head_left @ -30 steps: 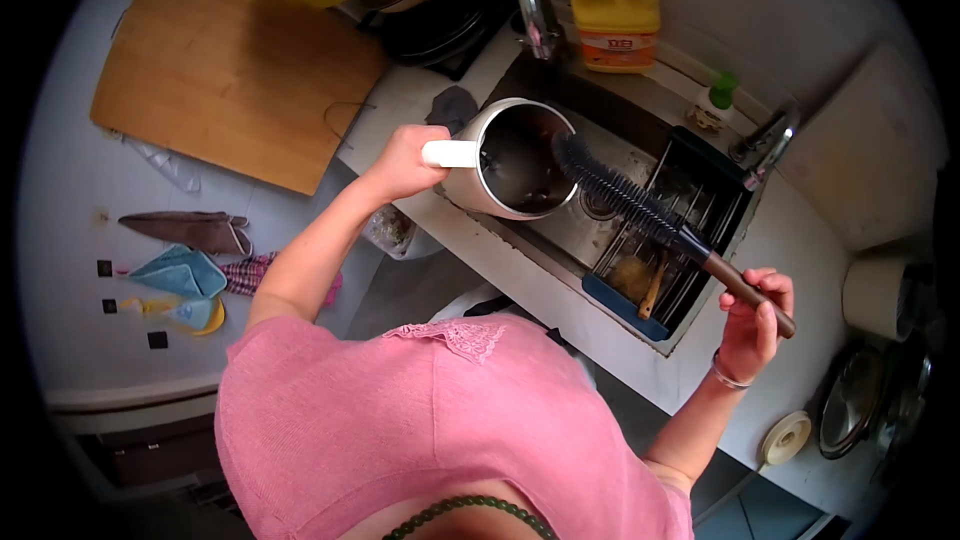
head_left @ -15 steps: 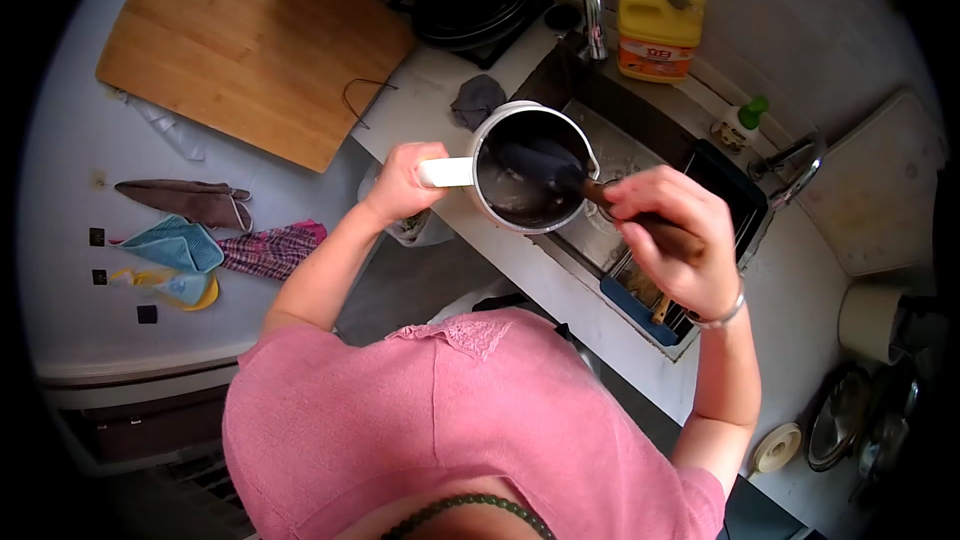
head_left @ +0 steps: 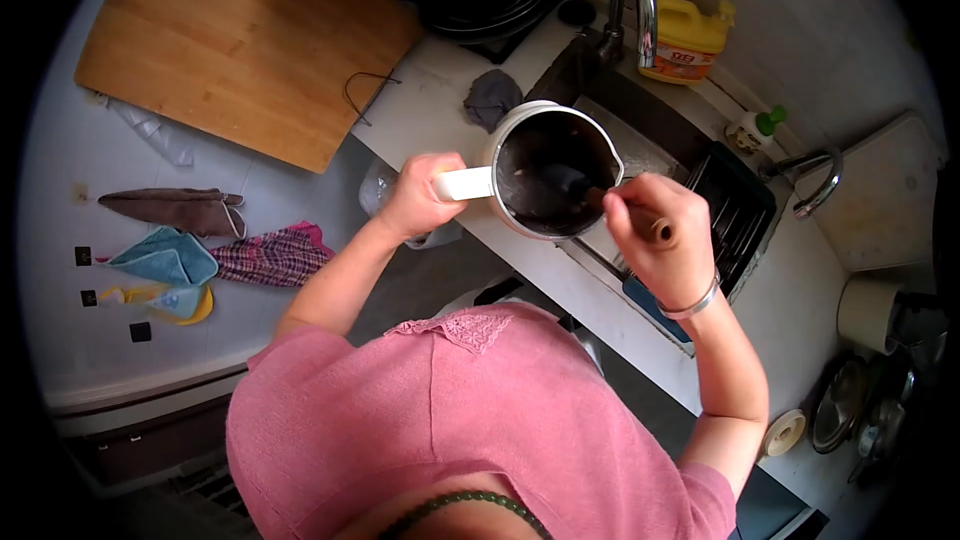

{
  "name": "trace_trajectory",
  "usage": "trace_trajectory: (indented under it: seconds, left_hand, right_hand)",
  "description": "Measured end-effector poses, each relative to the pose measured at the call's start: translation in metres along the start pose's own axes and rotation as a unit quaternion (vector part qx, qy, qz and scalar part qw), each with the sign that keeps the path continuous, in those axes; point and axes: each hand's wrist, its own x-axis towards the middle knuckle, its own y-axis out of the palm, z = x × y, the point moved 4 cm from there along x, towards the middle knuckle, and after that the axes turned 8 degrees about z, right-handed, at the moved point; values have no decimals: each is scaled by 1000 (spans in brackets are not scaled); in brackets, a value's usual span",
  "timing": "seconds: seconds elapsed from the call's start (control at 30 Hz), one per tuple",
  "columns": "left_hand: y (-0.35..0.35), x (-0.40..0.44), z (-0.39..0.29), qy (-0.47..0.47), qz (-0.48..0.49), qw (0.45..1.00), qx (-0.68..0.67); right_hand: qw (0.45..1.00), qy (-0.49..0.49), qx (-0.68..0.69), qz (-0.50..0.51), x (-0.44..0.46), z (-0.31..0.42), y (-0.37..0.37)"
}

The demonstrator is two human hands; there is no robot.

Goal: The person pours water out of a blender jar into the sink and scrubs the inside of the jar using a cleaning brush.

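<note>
My left hand (head_left: 425,198) is closed around the white handle of a pot (head_left: 508,220). The pot is white outside and dark inside, with a pouring lip on its right side. It is held up over the counter edge and sink, mouth facing me. My right hand (head_left: 665,240) grips the brown wooden handle of a dark-headed spatula (head_left: 598,197). The spatula's head dips into the pot, where its end blends with the dark interior. Some wet shine shows at the bottom of the pot.
Behind the pot lies the sink (head_left: 625,105) with its faucet (head_left: 640,10). A grey cloth (head_left: 492,98) rests on the counter beside it. A yellow jug (head_left: 688,40), a green-topped bottle (head_left: 755,128) and a dark rack (head_left: 740,200) stand right. A wooden board (head_left: 240,50) is at left.
The pot and my left hand have shifted slightly right in view. My right hand has turned so the spatula's handle end faces me, and its head sits deeper in the pot.
</note>
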Motion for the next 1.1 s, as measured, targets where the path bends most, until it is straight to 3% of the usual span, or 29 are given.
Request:
trace_trajectory:
  seconds: [0.13, 0.2, 0.4, 0.47, 0.57, 0.77, 0.9, 1.1]
  left_hand:
    - [-4, -3, 4, -5, 0, 1000, 5]
    - [-6, -3, 8, 1, 11, 1000, -21]
    - [-10, -10, 21, -14, -5, 999, -48]
    - [-9, -12, 20, -18, -4, 998, -52]
    - [-9, -16, 21, -24, 0, 998, -56]
    - [0, -36, 24, -99, -44, 992, -61]
    - [14, -68, 24, -142, -97, 980, -102]
    - [47, -121, 22, -165, -227, 955, -97]
  right_hand:
    - [988, 49, 102, -105, -4, -17, 14]
    - [994, -35, 84, -60, 2, -4, 28]
    - [961, -152, 83, 214, 26, 8, 14]
    - [952, -158, 50, 259, 37, 11, 7]
    - [949, -197, 2, 248, 48, 13, 9]
    - [991, -67, -43, 108, 42, 22, 12]
    - [993, -64, -18, 95, 48, 26, 26]
    - [969, -10, 118, 217, 62, 16, 52]
